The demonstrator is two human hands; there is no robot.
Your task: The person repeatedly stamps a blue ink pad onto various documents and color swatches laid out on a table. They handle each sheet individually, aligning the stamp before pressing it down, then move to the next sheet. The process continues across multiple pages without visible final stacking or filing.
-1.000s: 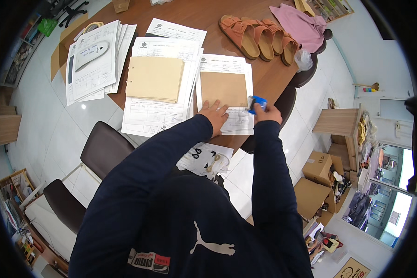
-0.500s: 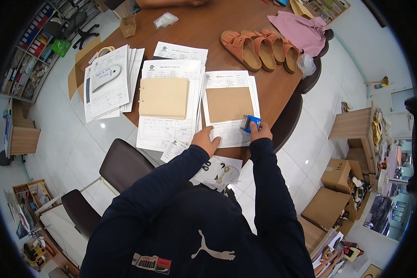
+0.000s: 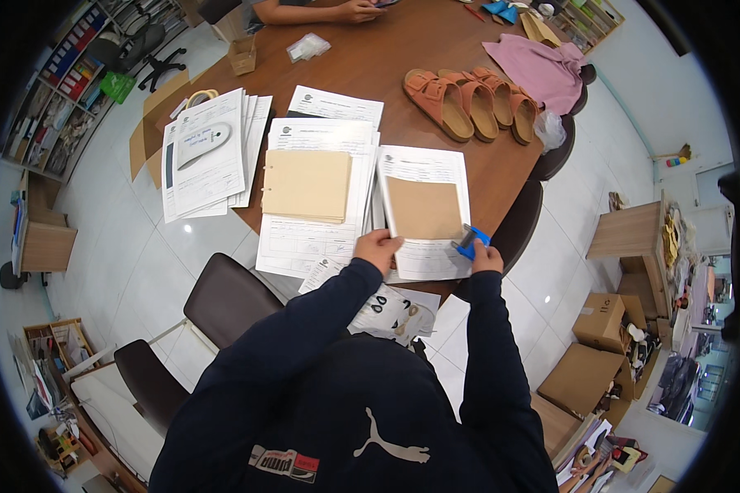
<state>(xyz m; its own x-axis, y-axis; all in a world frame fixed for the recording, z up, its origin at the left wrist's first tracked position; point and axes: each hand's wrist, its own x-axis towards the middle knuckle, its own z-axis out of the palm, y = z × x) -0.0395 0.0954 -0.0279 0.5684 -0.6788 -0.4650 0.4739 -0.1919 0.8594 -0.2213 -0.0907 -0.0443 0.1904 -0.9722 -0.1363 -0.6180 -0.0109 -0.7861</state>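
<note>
My right hand (image 3: 488, 260) grips a small blue-and-black self-inking stamp (image 3: 474, 240) over the right edge of a printed form (image 3: 432, 263). A flat brown swatch (image 3: 423, 209) lies on that form. At the form's lower left corner, my left hand (image 3: 377, 250) pinches the paper edge, which is slightly lifted. To the left sits another stack of forms (image 3: 298, 251) with a pile of beige swatches (image 3: 307, 186) on top. Below my left hand, a pale sheet carrying small dark and tan rings (image 3: 399, 311) lies at the table edge.
Orange two-strap sandals (image 3: 441, 105) stand at the back right beside a pink cloth (image 3: 543, 64). More papers (image 3: 210, 177) with a white insole-shaped piece are at left. Across the table (image 3: 345, 70) are another person's hands (image 3: 362, 10). Dark chairs (image 3: 232, 297) touch the table's near side.
My left hand has gone from lying on the paper to pinching its edge, and the form is now tilted. The stamp has turned in my right hand. The view has shifted, showing more of the far person.
</note>
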